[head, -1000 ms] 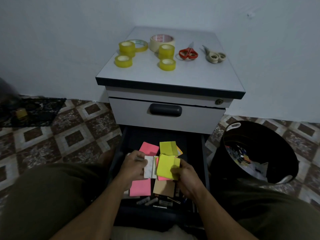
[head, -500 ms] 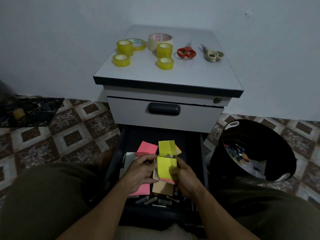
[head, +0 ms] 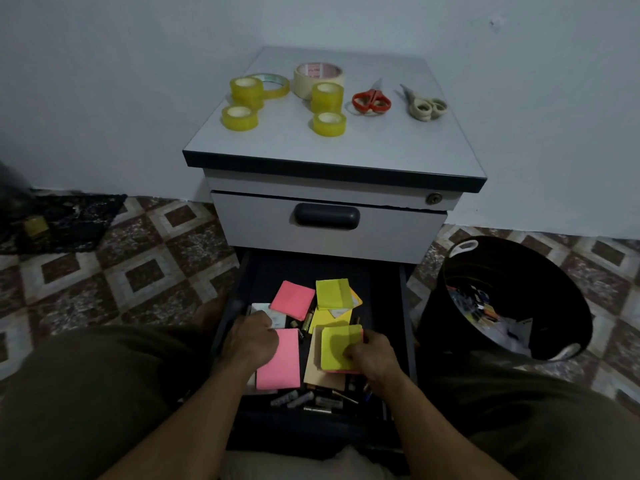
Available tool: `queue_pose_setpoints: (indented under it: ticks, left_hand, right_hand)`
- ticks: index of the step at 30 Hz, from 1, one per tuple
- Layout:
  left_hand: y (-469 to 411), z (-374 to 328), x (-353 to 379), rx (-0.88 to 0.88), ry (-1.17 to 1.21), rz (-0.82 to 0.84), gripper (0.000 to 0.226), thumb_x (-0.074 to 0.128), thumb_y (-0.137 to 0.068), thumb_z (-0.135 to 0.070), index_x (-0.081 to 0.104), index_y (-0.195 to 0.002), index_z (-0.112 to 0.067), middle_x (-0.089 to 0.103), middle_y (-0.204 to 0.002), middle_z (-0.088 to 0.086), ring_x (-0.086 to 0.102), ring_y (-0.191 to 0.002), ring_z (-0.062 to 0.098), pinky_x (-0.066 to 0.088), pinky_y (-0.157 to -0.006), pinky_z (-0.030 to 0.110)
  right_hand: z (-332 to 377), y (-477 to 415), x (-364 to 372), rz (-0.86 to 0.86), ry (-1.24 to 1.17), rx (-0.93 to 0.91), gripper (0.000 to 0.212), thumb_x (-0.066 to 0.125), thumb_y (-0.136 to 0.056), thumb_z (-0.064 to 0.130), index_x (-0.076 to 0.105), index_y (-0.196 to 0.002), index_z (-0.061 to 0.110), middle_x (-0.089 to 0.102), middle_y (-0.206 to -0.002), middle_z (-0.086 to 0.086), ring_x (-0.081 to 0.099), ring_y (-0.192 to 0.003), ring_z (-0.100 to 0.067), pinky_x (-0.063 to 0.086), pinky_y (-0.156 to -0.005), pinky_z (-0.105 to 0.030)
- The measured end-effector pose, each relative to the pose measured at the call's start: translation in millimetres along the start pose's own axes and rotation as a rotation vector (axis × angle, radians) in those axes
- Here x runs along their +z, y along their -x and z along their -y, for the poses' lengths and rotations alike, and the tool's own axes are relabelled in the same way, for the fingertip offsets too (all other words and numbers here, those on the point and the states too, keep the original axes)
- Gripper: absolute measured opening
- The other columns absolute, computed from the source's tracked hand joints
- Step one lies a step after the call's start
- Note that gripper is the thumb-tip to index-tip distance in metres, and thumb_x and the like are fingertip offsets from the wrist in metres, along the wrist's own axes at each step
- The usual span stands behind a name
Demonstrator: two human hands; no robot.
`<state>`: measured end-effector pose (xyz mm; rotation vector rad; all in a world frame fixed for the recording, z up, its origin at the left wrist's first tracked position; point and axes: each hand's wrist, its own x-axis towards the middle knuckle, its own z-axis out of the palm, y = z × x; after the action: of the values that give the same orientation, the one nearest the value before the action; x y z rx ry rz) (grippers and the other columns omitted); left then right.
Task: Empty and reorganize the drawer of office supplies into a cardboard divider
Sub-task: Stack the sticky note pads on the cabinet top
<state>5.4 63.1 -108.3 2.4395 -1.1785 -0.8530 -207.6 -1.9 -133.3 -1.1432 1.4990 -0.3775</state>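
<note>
While you are sitting before the open drawer [head: 311, 268], a dark cloth [head: 69, 220] is lying on the floor at far left. Your left hand [head: 252, 341] is reaching down into the drawer's left side, knuckles up, overlapping the edge of a pink pad [head: 282, 365] and a white card [head: 277, 318]. Its fingertips are hidden, so I cannot tell whether it is gripping anything. A second pink pad [head: 292, 299] is lying farther back. Above, on the cabinet top [head: 329, 150], yellow tape rolls [head: 239, 117] and a wide cream roll [head: 318, 79] are sitting toward the left. Down in the drawer, a yellow pad [head: 332, 293] is lying at the rear. Nearer you, your right hand [head: 375, 358] is pinching a yellow stack [head: 337, 341], thumb pressing on its face, above a tan card [head: 311, 372]. Small loose items [head: 304, 400] are lying along the drawer's front. Red scissors [head: 371, 100] and beige scissors [head: 424, 105] are resting on the cabinet's right. A black bin [head: 433, 327] holding scraps is standing at far right.
</note>
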Motion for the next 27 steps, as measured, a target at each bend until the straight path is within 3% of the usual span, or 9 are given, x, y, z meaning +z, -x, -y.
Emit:
queue_pose_setpoints:
  ticks: [2,6,14,20,24,27]
  left_hand:
    - [3,-1,2,-0.028,-0.033,0.071,0.032,0.044,-0.087,-0.011,0.062,-0.111,-0.023,0.063,-0.119,0.003,0.06,-0.105,0.024,0.051,-0.089,0.031]
    - [5,3,6,-0.075,0.021,0.098,0.044,0.045,-0.087,-0.006,0.055,-0.126,-0.024,0.06,-0.125,0.006,0.058,-0.111,0.026,0.05,-0.092,0.03]
    - [5,8,15,-0.052,0.317,0.029,0.036,0.045,-0.083,0.009,0.057,-0.095,-0.022,0.062,-0.093,0.002,0.058,-0.087,0.018,0.05,-0.071,0.03]
    - [0,7,17,-0.065,0.52,0.017,0.04,0.049,-0.085,0.011,0.06,-0.101,-0.023,0.063,-0.096,0.003,0.063,-0.092,0.022,0.059,-0.077,0.046]
    - [0,5,18,-0.068,0.538,0.0,0.041,0.052,-0.085,0.011,0.06,-0.108,-0.022,0.063,-0.096,0.005,0.062,-0.088,0.021,0.054,-0.067,0.033]
    - [2,4,19,-0.048,0.526,0.03,0.04,0.054,-0.086,0.009,0.059,-0.107,-0.025,0.064,-0.098,0.004,0.063,-0.09,0.021,0.058,-0.074,0.039]
  right_hand:
    - [2,0,1,0.002,0.059,-0.027,0.025,0.062,-0.078,0.003,0.068,-0.101,0.007,0.07,-0.099,-0.012,0.066,-0.095,-0.029,0.056,-0.085,-0.047]
    - [7,4,4,0.039,0.054,-0.037,0.023,0.061,-0.08,0.0,0.064,-0.1,0.012,0.068,-0.1,-0.009,0.065,-0.091,-0.024,0.054,-0.077,-0.037]
    - [10,1,-2,0.0,-0.034,-0.066,0.012,0.058,-0.086,0.004,0.064,-0.092,0.013,0.067,-0.098,-0.014,0.06,-0.085,-0.022,0.048,-0.073,-0.034]
    - [19,-3,-13,-0.077,-0.387,-0.051,0.02,0.051,-0.093,-0.001,0.058,-0.109,0.009,0.063,-0.094,-0.006,0.06,-0.084,-0.022,0.049,-0.076,-0.037]
    - [19,-2,-9,-0.009,-0.451,-0.036,0.023,0.051,-0.092,-0.002,0.062,-0.111,0.004,0.066,-0.098,-0.012,0.063,-0.091,-0.029,0.052,-0.083,-0.045]
    - [17,-1,-6,-0.012,-0.443,-0.047,0.02,0.051,-0.093,-0.001,0.063,-0.104,0.011,0.067,-0.099,-0.01,0.064,-0.094,-0.029,0.053,-0.087,-0.047]
